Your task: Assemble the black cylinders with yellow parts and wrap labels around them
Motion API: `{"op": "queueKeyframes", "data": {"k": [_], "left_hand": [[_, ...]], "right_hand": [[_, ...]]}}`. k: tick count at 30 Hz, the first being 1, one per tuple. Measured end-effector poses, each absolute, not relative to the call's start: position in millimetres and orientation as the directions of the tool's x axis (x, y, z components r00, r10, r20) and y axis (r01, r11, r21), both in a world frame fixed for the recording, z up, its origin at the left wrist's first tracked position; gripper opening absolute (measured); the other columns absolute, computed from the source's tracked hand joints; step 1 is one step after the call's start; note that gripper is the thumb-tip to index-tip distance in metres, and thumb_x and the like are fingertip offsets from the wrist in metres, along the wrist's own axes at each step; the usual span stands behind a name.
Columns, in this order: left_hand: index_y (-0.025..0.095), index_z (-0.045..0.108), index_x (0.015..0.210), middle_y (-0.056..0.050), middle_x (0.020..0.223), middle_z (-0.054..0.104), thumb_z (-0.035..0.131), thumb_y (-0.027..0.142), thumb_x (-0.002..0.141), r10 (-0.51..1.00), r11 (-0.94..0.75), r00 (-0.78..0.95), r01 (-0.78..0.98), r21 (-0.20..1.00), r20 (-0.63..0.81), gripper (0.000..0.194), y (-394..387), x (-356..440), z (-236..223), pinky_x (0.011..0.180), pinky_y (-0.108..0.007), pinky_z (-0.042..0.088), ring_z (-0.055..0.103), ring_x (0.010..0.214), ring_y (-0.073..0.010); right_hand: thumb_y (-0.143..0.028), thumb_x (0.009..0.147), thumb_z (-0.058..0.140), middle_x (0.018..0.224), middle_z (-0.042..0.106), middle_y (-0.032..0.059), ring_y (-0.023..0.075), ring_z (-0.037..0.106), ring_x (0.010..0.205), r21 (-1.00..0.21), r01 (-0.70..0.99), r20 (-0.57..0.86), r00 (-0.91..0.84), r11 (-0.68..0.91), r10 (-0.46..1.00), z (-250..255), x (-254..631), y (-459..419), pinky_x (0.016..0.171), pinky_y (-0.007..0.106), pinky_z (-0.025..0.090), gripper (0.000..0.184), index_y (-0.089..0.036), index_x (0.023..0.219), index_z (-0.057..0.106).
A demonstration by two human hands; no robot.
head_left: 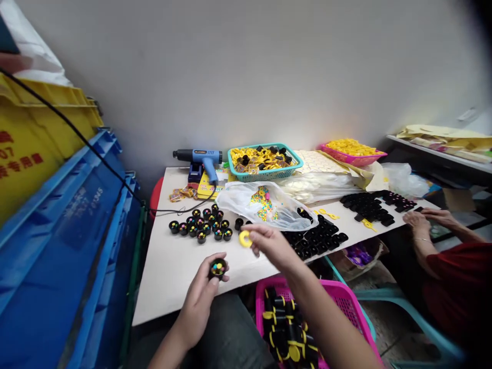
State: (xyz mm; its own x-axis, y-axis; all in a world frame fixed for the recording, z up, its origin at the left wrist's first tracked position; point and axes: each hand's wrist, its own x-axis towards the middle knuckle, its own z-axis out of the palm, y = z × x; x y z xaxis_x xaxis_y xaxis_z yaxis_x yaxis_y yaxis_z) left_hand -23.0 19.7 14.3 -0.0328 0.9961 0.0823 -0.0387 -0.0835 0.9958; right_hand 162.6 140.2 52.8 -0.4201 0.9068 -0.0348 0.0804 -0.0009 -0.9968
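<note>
"Saw what in the head view?"
"Saw a black cup (217, 277) of multicoloured beads (219, 267), held in the left grip (200, 288) by the front edge of the bench (165, 282)."
"Noticed what in the right grip (269, 244)?"
"Saw a yellow ring (242, 239), pinched above the bench, near the bead-filled black cups (206, 227)."

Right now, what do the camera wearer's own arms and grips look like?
Left grip and right grip are bare human hands: no gloves, no visible rings or markings. Left forearm and right forearm show no sleeves, watches or cables.
</note>
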Motion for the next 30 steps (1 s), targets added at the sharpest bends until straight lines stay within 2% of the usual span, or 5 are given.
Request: {"op": "queueKeyframes", "data": {"k": [5,18,23,26,30], "left_hand": [[0.022,0.049,0.122,-0.011,0.120,0.057,0.037,0.034,0.094,0.982,-0.191,0.008,0.069,0.979,0.191,0.033,8,-15,24,0.089,-0.040,0.048,0.056,0.106,-0.0243],[0.022,0.037,0.129,-0.012,0.122,0.052,0.030,0.022,0.095,0.910,-0.383,0.002,0.387,0.839,0.415,0.035,-2,-9,21,0.096,-0.042,0.044,0.051,0.117,-0.0230],[0.022,0.018,0.146,-0.015,0.129,0.047,0.040,0.018,0.090,0.805,-0.507,0.083,0.610,0.609,0.587,0.059,-3,-8,11,0.099,-0.048,0.037,0.043,0.121,-0.0275],[0.021,0.016,0.147,-0.015,0.131,0.044,0.039,0.019,0.090,0.749,-0.575,0.095,0.585,0.572,0.656,0.061,-3,-7,2,0.101,-0.048,0.034,0.041,0.121,-0.0274],[0.025,0.014,0.146,-0.014,0.130,0.041,0.038,0.022,0.092,0.785,-0.571,0.031,0.424,0.703,0.619,0.059,0,-9,-8,0.098,-0.049,0.036,0.042,0.119,-0.0270]], "right_hand": [[-0.034,0.071,0.076,0.056,0.055,-0.0083,0.0063,0.047,0.042,-0.941,-0.237,-0.091,-0.511,-0.242,0.855,40,132,76,0.041,0.017,0.037,0.041,-0.019,0.104,0.056],[-0.039,0.066,0.079,0.061,0.052,-0.0081,0.0063,0.042,0.047,-0.914,-0.313,-0.086,-0.470,-0.257,0.879,20,120,56,0.046,0.018,0.032,0.042,-0.021,0.094,0.053],[-0.057,0.069,0.070,0.076,0.057,0.0016,0.0122,0.048,0.066,-0.850,-0.347,-0.071,-0.671,-0.397,0.738,23,118,50,0.063,0.024,0.038,0.048,-0.015,0.092,0.066],[-0.049,0.067,0.074,0.070,0.053,0.0004,0.0108,0.042,0.062,-0.832,-0.391,-0.043,-0.660,-0.392,0.750,26,114,47,0.062,0.024,0.035,0.040,-0.013,0.084,0.069],[-0.048,0.072,0.071,0.077,0.056,0.0024,0.0126,0.045,0.068,-0.783,-0.427,-0.075,-0.657,-0.452,0.751,22,117,47,0.068,0.024,0.037,0.041,-0.013,0.092,0.069]]}}
